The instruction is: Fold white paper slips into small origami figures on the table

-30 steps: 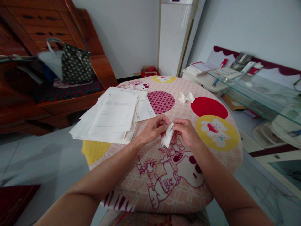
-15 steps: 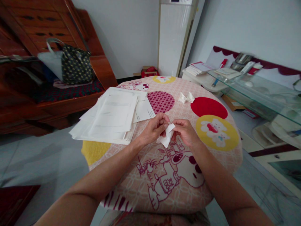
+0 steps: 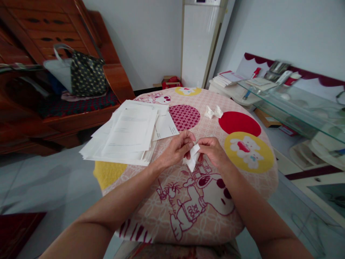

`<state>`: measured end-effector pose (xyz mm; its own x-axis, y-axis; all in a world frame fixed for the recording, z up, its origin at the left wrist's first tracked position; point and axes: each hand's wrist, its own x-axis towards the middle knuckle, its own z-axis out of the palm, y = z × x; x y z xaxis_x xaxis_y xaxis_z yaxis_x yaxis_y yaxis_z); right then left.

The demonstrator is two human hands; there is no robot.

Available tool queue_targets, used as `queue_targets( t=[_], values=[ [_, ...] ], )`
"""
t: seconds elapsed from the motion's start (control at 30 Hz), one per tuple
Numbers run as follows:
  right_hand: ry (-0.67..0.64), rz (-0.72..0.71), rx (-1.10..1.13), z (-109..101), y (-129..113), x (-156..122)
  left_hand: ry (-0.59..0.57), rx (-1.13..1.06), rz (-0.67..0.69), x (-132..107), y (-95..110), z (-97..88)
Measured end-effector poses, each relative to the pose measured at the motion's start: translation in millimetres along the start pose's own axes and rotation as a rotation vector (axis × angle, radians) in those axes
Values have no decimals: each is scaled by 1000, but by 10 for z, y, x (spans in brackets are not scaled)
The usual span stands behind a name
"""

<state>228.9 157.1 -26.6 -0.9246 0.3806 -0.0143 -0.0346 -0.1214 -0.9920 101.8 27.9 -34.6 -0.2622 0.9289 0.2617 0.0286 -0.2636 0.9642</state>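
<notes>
Between my hands, over the middle of the cloth-covered table point(image 3: 167, 205), is a small folded piece of white paper point(image 3: 193, 160). My left hand point(image 3: 180, 146) pinches its left side with thumb and fingers. From the right, my right hand point(image 3: 212, 151) pinches its upper edge. The lower end of the paper hangs to a point; part of it is hidden behind the fingers. Farther back on the cloth stand two small folded white paper pieces point(image 3: 214, 112), side by side. A loose stack of printed paper sheets point(image 3: 129, 129) lies left of my left hand.
A wooden bench point(image 3: 113, 81) with a dark patterned bag point(image 3: 87, 73) stands at the left. To the right is a glass shelf point(image 3: 299, 106) holding papers, a red cup point(image 3: 292, 78) and metal bowls. A tall white cabinet-like unit point(image 3: 199, 46) stands behind the table.
The folded paper has shifted and turned slightly between my fingers, its lower tip now pointing more downward. Both hands keep their pinch, and the other things have not moved.
</notes>
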Motion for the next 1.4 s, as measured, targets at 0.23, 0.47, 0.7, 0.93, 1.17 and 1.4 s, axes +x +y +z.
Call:
queue_targets(
  t=[0.23,0.47,0.7,0.93,1.17,1.4],
  values=[
    [-10,-27,-4,-57,-48,-5,27,-17,13,13,17,-6],
    [12,-62,-48,-20,-32,-5,4,-85,-24,27,10,-7],
    [-33,-13,25,-14,17,16,-5,-82,-16,46,5,-55],
    [-25,-9,72,-12,41,5,-18,-131,-81,42,81,-38],
    [161,-85,243,-93,16,51,-37,-343,-228,42,51,-96],
    [72,-64,270,-179,2,37,148,-528,-148,69,45,-188]
  ],
)
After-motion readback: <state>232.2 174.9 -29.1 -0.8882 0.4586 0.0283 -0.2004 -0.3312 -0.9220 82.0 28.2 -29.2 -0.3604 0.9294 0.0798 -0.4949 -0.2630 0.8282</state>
